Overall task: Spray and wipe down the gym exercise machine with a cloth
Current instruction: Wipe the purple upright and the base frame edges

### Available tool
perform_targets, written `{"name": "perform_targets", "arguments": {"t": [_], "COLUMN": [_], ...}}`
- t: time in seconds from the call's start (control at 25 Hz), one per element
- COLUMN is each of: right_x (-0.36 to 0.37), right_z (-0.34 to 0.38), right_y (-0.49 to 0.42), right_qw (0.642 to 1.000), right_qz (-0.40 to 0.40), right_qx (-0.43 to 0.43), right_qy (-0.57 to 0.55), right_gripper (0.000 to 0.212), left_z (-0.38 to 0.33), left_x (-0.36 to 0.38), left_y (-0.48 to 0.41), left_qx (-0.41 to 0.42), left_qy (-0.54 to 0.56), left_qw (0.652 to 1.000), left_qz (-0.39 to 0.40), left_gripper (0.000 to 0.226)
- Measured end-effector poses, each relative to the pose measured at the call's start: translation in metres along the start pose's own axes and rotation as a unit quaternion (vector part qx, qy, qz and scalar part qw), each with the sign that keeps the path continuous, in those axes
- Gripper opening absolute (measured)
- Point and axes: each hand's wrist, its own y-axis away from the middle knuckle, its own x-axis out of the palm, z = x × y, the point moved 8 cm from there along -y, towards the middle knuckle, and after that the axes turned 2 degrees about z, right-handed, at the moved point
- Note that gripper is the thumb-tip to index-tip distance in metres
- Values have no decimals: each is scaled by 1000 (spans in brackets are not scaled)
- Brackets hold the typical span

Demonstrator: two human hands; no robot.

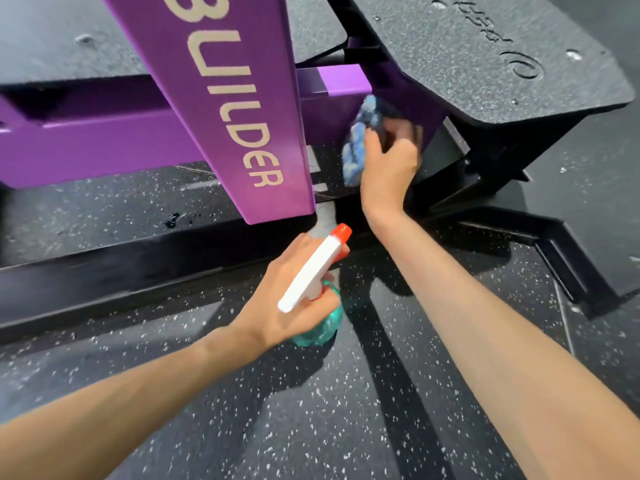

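The gym machine has a purple frame [104, 147] with a slanted purple post [242, 109] lettered "BUILDER" and a black textured footplate [485, 57] at the upper right. My right hand [389, 164] grips a blue cloth [356, 147] and holds it against the purple frame just under the footplate. My left hand [287, 299] grips a spray bottle [313, 271] with a white head, red nozzle and teal body, held low in front of the post, nozzle pointing up and to the right. The bottle's body is mostly hidden by my fingers.
A black base rail [138, 268] runs along the floor from the left under the post. Another black floor bar [554, 251] angles off at the right. The floor [311, 410] is dark speckled rubber matting.
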Motion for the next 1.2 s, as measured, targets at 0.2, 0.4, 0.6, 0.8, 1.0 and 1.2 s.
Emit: {"name": "perform_targets", "arguments": {"t": [0.2,0.4,0.6,0.8,1.0,1.2], "right_x": [-18,9,26,30,56,29], "right_z": [-27,21,59,49,64,32], "right_y": [-25,5,6,-17,31,25], "right_qw": [983,994,967,914,925,961], "right_qz": [-89,59,74,119,153,215], "right_qx": [160,-92,-218,-265,-289,-171], "right_qy": [4,30,106,284,191,27], "right_gripper": [25,24,46,68,46,57], "left_z": [-4,-7,2,2,10,11], "left_x": [18,11,-15,-20,-23,-20], "left_y": [-5,2,16,22,26,26], "left_qx": [28,26,36,17,-16,-34], "left_qy": [-94,-50,-80,-81,-63,-60], "left_qw": [995,998,996,997,998,997], "left_qz": [6,8,-8,-2,-15,-28], "left_gripper": [50,45,41,39,43,41]}}
